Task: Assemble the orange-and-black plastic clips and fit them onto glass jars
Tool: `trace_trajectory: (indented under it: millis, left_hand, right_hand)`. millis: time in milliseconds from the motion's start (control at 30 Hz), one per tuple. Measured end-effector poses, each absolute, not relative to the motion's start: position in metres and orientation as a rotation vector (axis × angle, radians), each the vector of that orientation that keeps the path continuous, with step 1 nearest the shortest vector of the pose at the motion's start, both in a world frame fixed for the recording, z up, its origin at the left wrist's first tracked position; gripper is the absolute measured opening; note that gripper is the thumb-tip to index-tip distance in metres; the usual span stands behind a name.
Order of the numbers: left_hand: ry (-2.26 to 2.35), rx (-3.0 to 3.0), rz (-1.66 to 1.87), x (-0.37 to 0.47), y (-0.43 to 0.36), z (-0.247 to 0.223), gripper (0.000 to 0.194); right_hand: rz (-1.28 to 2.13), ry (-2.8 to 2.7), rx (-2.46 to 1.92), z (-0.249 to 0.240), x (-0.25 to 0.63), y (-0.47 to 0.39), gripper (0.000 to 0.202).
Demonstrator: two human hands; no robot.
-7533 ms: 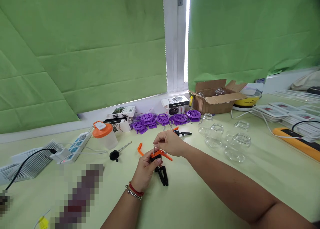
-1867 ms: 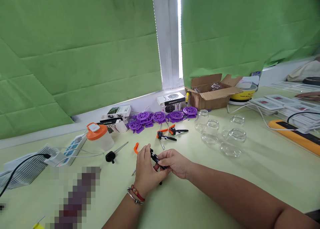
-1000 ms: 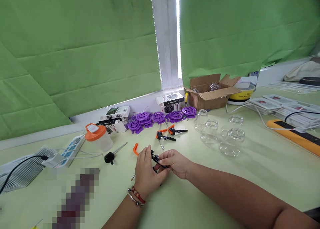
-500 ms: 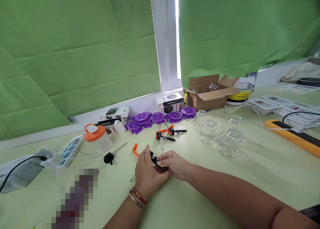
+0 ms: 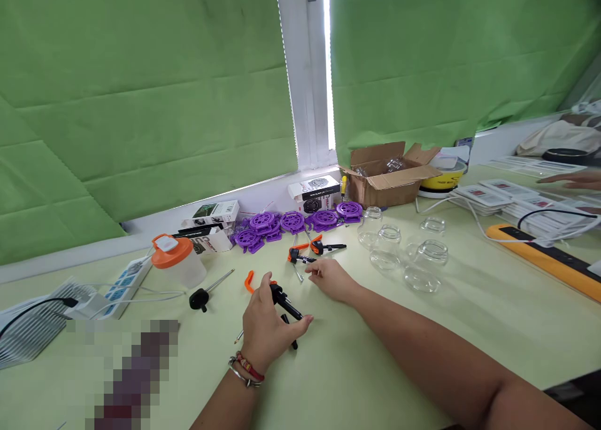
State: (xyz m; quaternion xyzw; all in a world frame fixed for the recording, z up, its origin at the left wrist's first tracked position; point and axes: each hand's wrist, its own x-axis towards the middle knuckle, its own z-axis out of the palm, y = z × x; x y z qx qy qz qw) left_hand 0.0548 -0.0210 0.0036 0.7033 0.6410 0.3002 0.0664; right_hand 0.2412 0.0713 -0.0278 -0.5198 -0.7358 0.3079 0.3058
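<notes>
On the pale green table (image 5: 357, 373), the left hand (image 5: 265, 330) was curled around a black tool (image 5: 287, 303), its fingers over the hinged end and its thumb beside one of the slim rods. A second black rod (image 5: 292, 342) showed below the palm. The right hand (image 5: 331, 278) reached across with bent fingers, the tips at the end of the near clip's handle; whether they gripped it or only touched it could not be told.

Two clips lay close together past the hands, the near clip (image 5: 294, 255) and the far clip (image 5: 318, 247). Each had orange arms joined to a rounded black body with straight handles, so both looked put together. The black tool was harder to judge: its body and rods seemed joined, but the hand hid much of it, and any orange on it could not be made out. A bent orange piece (image 5: 248, 282) lay loose beyond the left hand, and nothing showed it fitted to anything.

The plastics looked smooth, the rods stiff and straight. Apart from them lay a bulky black knob (image 5: 199, 299) with a thin metal shaft. Farther back, purple discs (image 5: 292, 222) with spoked openings lay in a jumbled row. Clear jars (image 5: 425, 273), round-bellied and glossy, stood toward the right, near an open carton (image 5: 394, 192) of creased brown cardboard.
</notes>
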Motion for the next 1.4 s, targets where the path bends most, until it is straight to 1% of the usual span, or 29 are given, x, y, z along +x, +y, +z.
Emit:
trace_trajectory:
  millis: [100, 200, 600, 900, 1067, 1167, 1267, 1400]
  left_hand:
    - [1.930, 2.104, 0.859, 0.053, -0.021, 0.005, 0.100]
    - [1.930, 2.083, 0.838, 0.053, -0.022, 0.008, 0.099]
    - [1.885, 2.055, 0.844, 0.050, -0.023, 0.009, 0.096]
    - [1.812, 2.030, 0.812, 0.050, -0.026, 0.012, 0.097]
    - [1.710, 1.977, 0.835, 0.047, -0.026, 0.017, 0.091]
    - [1.689, 1.943, 0.836, 0.046, -0.026, 0.021, 0.089]
    - [1.682, 1.910, 0.803, 0.046, -0.027, 0.026, 0.089]
    - [1.582, 1.882, 0.781, 0.044, -0.028, 0.028, 0.089]
  right_hand:
    - [0.633, -2.164, -1.354, -0.028, 0.236, 0.071, 0.025]
    - [0.583, -2.269, -1.360, -0.026, 0.232, 0.071, 0.023]
    - [0.554, -2.286, -1.400, -0.025, 0.234, 0.074, 0.015]
    - [0.556, -2.311, -1.406, -0.028, 0.234, 0.077, 0.015]
    - [0.547, -2.331, -1.446, -0.032, 0.236, 0.080, 0.013]
    - [0.544, -2.315, -1.453, -0.022, 0.238, 0.076, 0.013]
    - [0.574, -2.250, -1.282, -0.004, 0.238, 0.060, 0.014]
    - [0.638, -2.294, -0.751, 0.013, 0.233, 0.029, 0.014]
